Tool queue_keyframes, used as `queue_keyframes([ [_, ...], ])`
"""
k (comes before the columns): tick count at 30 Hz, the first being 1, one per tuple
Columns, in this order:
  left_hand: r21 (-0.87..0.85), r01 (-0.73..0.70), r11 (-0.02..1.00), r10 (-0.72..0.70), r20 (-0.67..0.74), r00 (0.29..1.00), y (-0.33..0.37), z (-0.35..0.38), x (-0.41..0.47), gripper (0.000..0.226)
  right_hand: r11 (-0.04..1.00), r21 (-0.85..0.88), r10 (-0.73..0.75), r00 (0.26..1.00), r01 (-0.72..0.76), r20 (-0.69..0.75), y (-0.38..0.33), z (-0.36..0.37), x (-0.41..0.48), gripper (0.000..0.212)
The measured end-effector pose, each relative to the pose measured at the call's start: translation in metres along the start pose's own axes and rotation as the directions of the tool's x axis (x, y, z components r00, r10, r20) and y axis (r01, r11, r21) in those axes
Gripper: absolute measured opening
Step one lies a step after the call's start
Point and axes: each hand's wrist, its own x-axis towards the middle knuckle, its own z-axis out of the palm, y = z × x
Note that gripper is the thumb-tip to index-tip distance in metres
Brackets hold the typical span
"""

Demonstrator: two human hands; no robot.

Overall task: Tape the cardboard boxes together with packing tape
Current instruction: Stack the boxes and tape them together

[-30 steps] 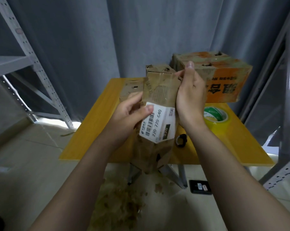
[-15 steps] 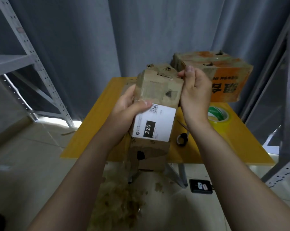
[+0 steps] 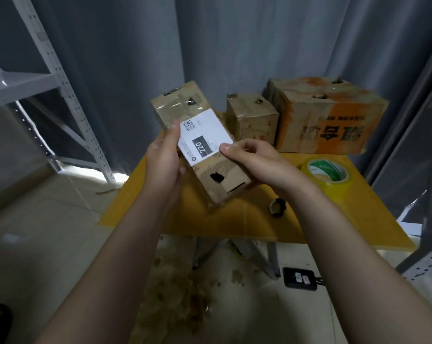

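Note:
I hold a long brown cardboard box tilted in the air above the yellow table. It carries a white label reading 220. My left hand grips its left side, thumb near the label's corner. My right hand grips the right side, thumb on the label's edge. Behind it on the table stand a small brown box and a larger orange and brown box. A roll of packing tape with a green and white core lies at the right of the table.
A small dark round object lies on the table near my right wrist. Grey metal shelving stands at the left, another rack at the right. Cardboard scraps and a black device lie on the floor. Grey curtains hang behind.
The box I hold has turned and tilted to the left, uncovering the small box behind it. My right hand has shifted from the far end to the near right side.

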Motion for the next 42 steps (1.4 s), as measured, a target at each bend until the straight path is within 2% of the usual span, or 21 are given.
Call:
queue_keyframes([
  [2,0.171,0.093,0.981,-0.108,0.08,0.991,-0.003,-0.001,-0.002,0.031,0.998,0.065,0.009,0.991,0.0,-0.131,0.001,0.007,0.004,0.062],
  [4,0.274,0.157,0.949,-0.201,0.139,0.97,-0.006,0.0,-0.002,0.038,0.992,0.122,0.042,0.982,-0.02,-0.184,0.003,0.013,0.006,0.064],
  [10,0.349,0.087,0.933,-0.209,0.331,0.92,-0.001,-0.011,0.004,0.06,0.947,0.317,0.093,0.985,-0.043,-0.143,0.0,0.018,0.004,0.055],
  [14,0.339,0.066,0.939,-0.189,0.343,0.92,-0.003,-0.011,0.003,0.072,0.941,0.326,0.124,0.99,-0.096,-0.064,0.001,0.015,0.001,0.059],
  [17,0.341,0.019,0.94,-0.146,0.351,0.925,-0.004,-0.011,0.001,0.067,0.943,0.321,0.105,0.994,-0.091,-0.028,0.002,0.013,-0.001,0.07],
  [21,0.335,0.032,0.942,-0.133,0.284,0.949,-0.006,-0.011,0.002,0.055,0.948,0.312,0.074,0.997,-0.063,-0.023,0.0,0.01,0.001,0.086],
  [25,0.289,0.05,0.956,-0.112,0.201,0.973,-0.012,-0.009,0.005,0.052,0.959,0.277,0.059,0.998,-0.056,-0.004,-0.001,0.01,0.0,0.09],
  [28,0.222,-0.017,0.975,-0.001,0.08,0.997,-0.015,-0.006,0.006,0.051,0.946,0.313,0.07,0.997,-0.08,0.044,-0.001,0.013,-0.001,0.08],
  [30,0.113,-0.016,0.993,0.014,0.017,1.0,-0.017,-0.003,0.005,0.049,0.905,0.42,0.059,0.997,-0.07,0.039,-0.002,0.014,0.001,0.065],
  [31,0.111,-0.035,0.993,0.036,-0.012,0.999,-0.017,-0.002,0.004,0.047,0.879,0.475,0.046,0.999,-0.047,0.015,-0.003,0.014,0.002,0.057],
  [32,0.2,-0.099,0.975,0.112,-0.056,0.992,-0.017,-0.002,0.003,0.046,0.861,0.508,0.031,0.999,-0.019,-0.016,-0.002,0.014,0.003,0.048],
  [33,0.351,-0.202,0.914,0.25,-0.096,0.964,-0.016,-0.002,0.002,0.046,0.857,0.515,0.017,0.999,0.009,-0.047,-0.001,0.012,0.004,0.039],
  [34,0.488,-0.322,0.811,0.414,-0.092,0.905,-0.015,-0.005,0.003,0.048,0.864,0.503,0.007,0.997,0.031,-0.075,0.001,0.01,0.005,0.03],
  [35,0.573,-0.438,0.693,0.554,-0.034,0.832,-0.014,-0.009,0.004,0.05,0.876,0.481,0.001,0.996,0.043,-0.092,0.003,0.008,0.006,0.025],
  [36,0.62,-0.519,0.589,0.629,0.052,0.776,-0.011,-0.013,0.004,0.05,0.889,0.455,0.001,0.995,0.044,-0.097,0.005,0.006,0.006,0.024],
  [37,0.648,-0.562,0.514,0.641,0.145,0.754,-0.008,-0.016,0.004,0.049,0.903,0.429,0.007,0.996,0.033,-0.09,0.006,0.004,0.006,0.027],
  [39,0.718,-0.581,0.383,0.569,0.312,0.761,-0.002,-0.02,0.003,0.043,0.929,0.371,0.027,0.998,-0.003,-0.061,0.009,0.001,0.007,0.035],
  [41,0.741,-0.604,0.293,0.424,0.466,0.777,0.0,-0.019,0.001,0.045,0.961,0.277,0.038,0.998,-0.025,-0.042,0.011,0.0,0.007,0.04],
  [42,0.728,-0.623,0.285,0.314,0.543,0.779,-0.002,-0.018,0.0,0.051,0.975,0.219,0.038,0.999,-0.029,-0.034,0.012,0.002,0.006,0.041],
])
